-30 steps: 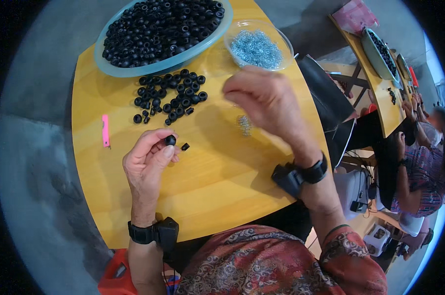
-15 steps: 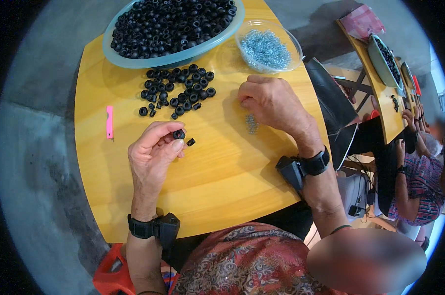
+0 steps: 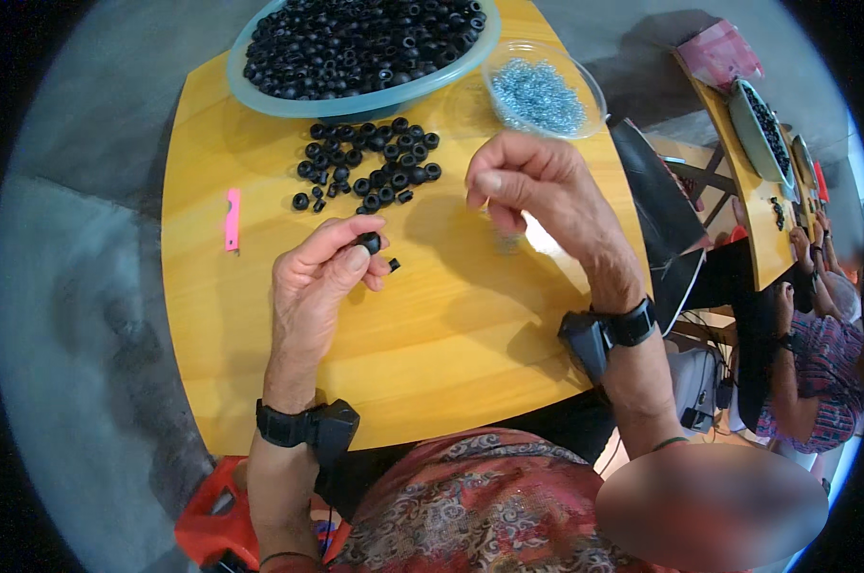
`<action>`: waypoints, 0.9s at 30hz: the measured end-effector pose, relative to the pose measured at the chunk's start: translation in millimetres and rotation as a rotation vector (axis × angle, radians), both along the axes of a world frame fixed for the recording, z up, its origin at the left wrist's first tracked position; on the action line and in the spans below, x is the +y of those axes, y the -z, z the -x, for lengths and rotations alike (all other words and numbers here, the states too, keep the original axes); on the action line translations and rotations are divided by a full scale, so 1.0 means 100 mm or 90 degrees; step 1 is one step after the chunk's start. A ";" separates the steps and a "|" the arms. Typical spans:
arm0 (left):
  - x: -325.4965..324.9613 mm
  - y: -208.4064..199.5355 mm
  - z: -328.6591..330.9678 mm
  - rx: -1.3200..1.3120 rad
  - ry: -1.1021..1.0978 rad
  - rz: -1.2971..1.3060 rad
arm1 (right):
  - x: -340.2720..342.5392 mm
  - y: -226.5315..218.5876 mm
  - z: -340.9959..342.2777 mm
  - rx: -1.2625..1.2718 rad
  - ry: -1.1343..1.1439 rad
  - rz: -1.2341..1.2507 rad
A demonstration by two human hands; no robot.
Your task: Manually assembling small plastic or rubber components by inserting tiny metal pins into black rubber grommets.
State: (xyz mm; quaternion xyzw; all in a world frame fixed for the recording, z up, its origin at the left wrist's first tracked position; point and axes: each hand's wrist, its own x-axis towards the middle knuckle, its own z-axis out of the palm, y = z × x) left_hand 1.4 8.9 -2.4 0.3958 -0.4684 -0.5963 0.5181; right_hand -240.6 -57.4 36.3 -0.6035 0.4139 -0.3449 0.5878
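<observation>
My left hand (image 3: 308,282) pinches a round, hollow black plastic cap (image 3: 368,243) between thumb and fingertips, above the table. Just beside those fingers lies a short black tube-like piece (image 3: 394,265). Raised to the right, my right hand (image 3: 547,186) has its fingers curled together; anything in them is too small to make out. Below it, partly covered, is a small pile of thin metal springs (image 3: 505,239). Several loose black caps (image 3: 391,153) are spread beyond my left hand.
A large light-blue basin (image 3: 289,107) full of black caps stands at the back. To its right, a see-through bowl (image 3: 596,107) holds silvery-blue springs (image 3: 537,94). A pink cutter-like tool (image 3: 231,220) lies at left. Another person (image 3: 809,368) works at a second table (image 3: 737,181).
My right hand has lifted away from the small spring pile and turned, thumb now showing. My left hand still holds the cap, now tilted. The whole view has shifted slightly.
</observation>
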 end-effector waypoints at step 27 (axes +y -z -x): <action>0.00 0.03 -0.06 0.121 0.040 -0.081 | 0.37 0.31 -0.53 -0.372 -0.079 -0.328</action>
